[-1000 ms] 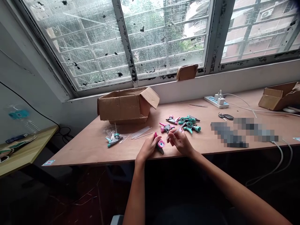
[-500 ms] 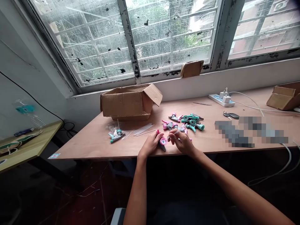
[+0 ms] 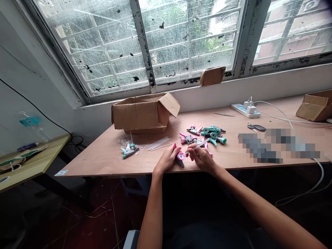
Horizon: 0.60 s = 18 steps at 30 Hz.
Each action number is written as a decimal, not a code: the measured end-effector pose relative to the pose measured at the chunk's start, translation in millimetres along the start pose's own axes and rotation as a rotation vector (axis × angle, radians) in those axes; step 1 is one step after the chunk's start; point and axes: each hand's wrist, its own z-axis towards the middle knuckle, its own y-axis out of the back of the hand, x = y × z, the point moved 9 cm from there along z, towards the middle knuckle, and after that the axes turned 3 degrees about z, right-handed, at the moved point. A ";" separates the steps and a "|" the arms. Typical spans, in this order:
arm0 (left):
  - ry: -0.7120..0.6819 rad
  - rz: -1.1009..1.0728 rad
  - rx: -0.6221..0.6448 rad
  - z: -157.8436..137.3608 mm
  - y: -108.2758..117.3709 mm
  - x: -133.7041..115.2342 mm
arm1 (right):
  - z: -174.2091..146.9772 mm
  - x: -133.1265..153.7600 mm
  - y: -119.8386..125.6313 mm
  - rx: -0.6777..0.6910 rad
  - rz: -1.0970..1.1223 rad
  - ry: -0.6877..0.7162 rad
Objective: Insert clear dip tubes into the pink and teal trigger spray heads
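Observation:
My left hand is closed around a pink and grey spray trigger head, its round pink collar turned up toward me. Between the fingers of my right hand is a thin clear plastic tube, slanting up to the right, its lower end close to the collar; whether it touches cannot be made out. Behind my hands lies a pile of pink and teal spray trigger heads. Left of them are several loose clear tubes. A teal and white trigger head with a tube standing in it lies farther left.
An open cardboard box stands at the back of the table. Crumpled clear plastic lies before it. To the right are a power strip, keys with a dark fob and another cardboard box.
The tube in my right hand now slants lower, more to the right. My left hand keeps the trigger head in nearly the same place.

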 end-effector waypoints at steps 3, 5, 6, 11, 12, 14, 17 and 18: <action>-0.008 0.000 0.001 -0.9 -0.1 -1.7 | 0.4 3.6 -0.1 0.006 -0.015 0.028; -0.012 0.008 0.003 -1.5 -0.3 -2.5 | 1.0 5.1 0.2 0.007 -0.024 0.038; -0.013 0.012 0.006 -1.7 -0.4 -2.7 | 1.3 5.5 0.4 0.009 -0.027 0.041; -0.008 0.015 0.018 -1.5 -0.4 -1.9 | 3.0 9.1 0.3 -0.008 -0.032 0.058; -0.005 0.017 0.017 -1.1 -0.3 -1.5 | 3.4 10.5 0.2 -0.025 -0.032 0.056; 0.003 0.023 0.005 -0.1 -0.9 -0.9 | 4.4 14.0 -2.6 -0.046 -0.016 0.045; 0.025 0.022 -0.040 0.6 -3.7 -0.7 | 7.6 19.1 -8.2 -0.048 0.026 0.002; 0.037 0.018 -0.068 0.3 -4.7 -0.8 | 9.5 19.9 -7.8 -0.053 0.031 -0.025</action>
